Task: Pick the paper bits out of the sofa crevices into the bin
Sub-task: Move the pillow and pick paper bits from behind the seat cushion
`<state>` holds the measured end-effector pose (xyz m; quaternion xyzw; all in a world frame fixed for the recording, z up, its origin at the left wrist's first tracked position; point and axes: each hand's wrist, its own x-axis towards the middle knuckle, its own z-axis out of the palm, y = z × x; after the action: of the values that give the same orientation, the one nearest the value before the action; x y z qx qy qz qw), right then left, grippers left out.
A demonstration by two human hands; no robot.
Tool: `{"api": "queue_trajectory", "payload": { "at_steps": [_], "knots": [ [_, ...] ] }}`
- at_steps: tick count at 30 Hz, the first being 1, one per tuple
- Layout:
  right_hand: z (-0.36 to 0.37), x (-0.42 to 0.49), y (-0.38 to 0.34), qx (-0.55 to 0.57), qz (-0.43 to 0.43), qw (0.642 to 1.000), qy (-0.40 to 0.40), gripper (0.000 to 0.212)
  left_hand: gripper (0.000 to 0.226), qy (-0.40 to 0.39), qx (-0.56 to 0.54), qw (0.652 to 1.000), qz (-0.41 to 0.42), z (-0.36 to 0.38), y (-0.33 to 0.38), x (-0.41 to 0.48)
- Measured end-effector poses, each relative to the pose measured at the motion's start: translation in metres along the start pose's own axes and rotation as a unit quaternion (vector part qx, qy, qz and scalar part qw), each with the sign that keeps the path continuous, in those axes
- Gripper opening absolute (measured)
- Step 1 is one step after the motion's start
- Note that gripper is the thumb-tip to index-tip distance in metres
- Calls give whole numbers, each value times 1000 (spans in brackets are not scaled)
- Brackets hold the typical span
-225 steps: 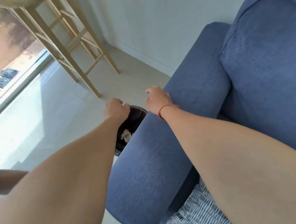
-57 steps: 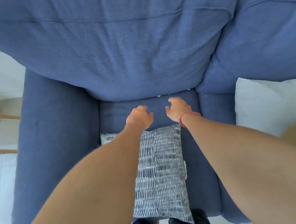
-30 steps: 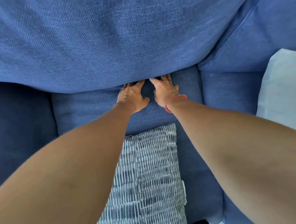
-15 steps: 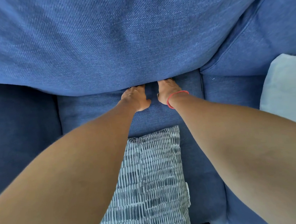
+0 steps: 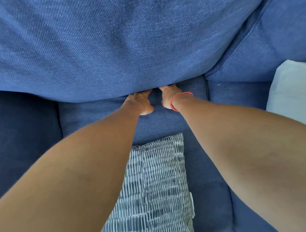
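Hands: left hand (image 5: 140, 103) and right hand (image 5: 169, 96) lie side by side on the seat cushion (image 5: 97, 114), pushed under the back cushion (image 5: 125, 45); likely feeling along the crevice for paper
Fingers: hidden beneath the back cushion; I cannot tell whether they are apart, together or pinching anything
Paper bits: none visible; presumably down in the crevice
Bin: out of view
Nearby: patterned pillow (image 5: 153, 188) lies on the seat between the forearms

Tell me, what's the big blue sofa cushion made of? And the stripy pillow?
The big back cushion looks like soft woven cloth, matte blue: you can see the tiny crisscross threads. The stripy pillow seems to be cloth too, printed or woven with grey and white dashes; which one is hard to tell.
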<state>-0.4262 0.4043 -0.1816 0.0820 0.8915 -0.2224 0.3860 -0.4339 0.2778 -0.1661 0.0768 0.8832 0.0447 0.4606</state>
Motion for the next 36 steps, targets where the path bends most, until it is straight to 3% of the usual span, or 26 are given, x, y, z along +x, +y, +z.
{"api": "queue_trajectory", "payload": {
  "at_steps": [8,20,26,36],
  "knots": [
    [-1,1,-1,1,23,1000,0,82,81,-5,63,998,-23,-1,7,5],
    [0,-35,4,-44,-8,998,35,56,56,112,-8,994,4,10,1,-27],
    [-1,-79,-5,-8,-10,990,140,26,21,242,-167,955,-23,25,-3,-66],
    [8,-142,-51,0,-31,986,165,23,37,259,-286,920,-76,31,-40,-137]
  ]
}}
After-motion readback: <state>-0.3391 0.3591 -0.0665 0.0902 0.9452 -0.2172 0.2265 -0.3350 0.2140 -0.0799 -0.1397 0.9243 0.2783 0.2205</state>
